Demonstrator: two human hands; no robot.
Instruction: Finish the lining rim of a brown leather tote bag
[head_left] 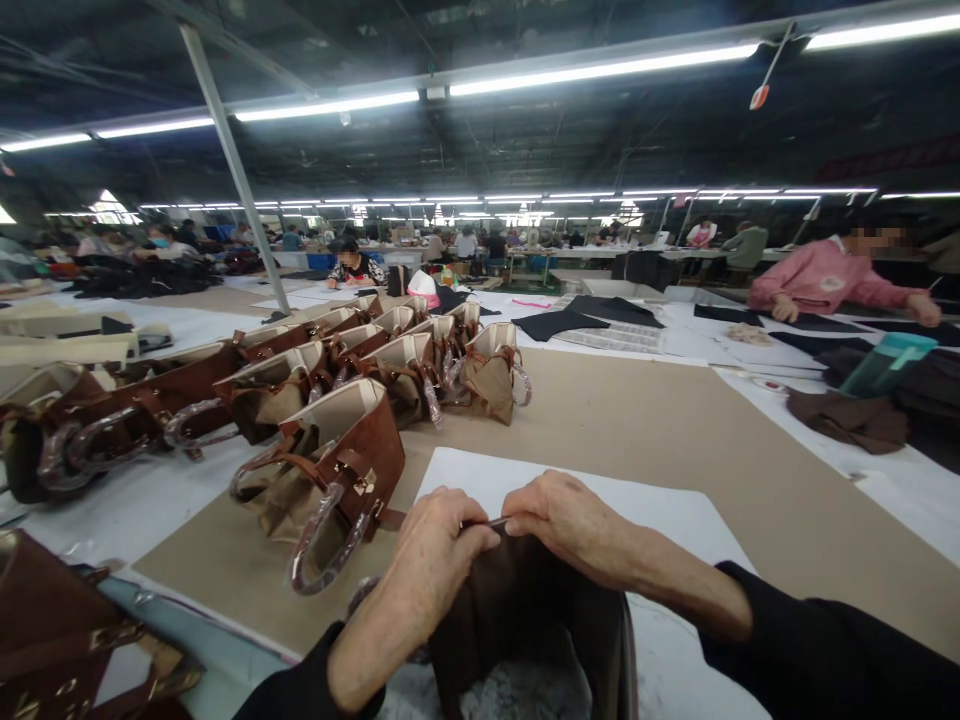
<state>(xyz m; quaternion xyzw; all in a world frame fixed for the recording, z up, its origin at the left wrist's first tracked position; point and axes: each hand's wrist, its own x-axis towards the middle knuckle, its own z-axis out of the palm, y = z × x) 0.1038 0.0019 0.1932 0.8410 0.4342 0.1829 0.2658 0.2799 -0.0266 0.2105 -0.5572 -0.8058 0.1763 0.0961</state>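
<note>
Both my hands grip the top edge of a dark brown handbag that stands open in front of me. My left hand is closed on the rim at the left. My right hand is closed on the rim at the right, its fingers pinching a thin dark edge between the two hands. Crumpled pale stuffing shows inside the bag. A white sheet lies under the bag on the brown table cover.
Rows of brown handbags with wrapped handles stretch away on the left, with more bags at the bottom left corner. Dark fabric pieces and a teal box lie at the right. A person in pink works across the table.
</note>
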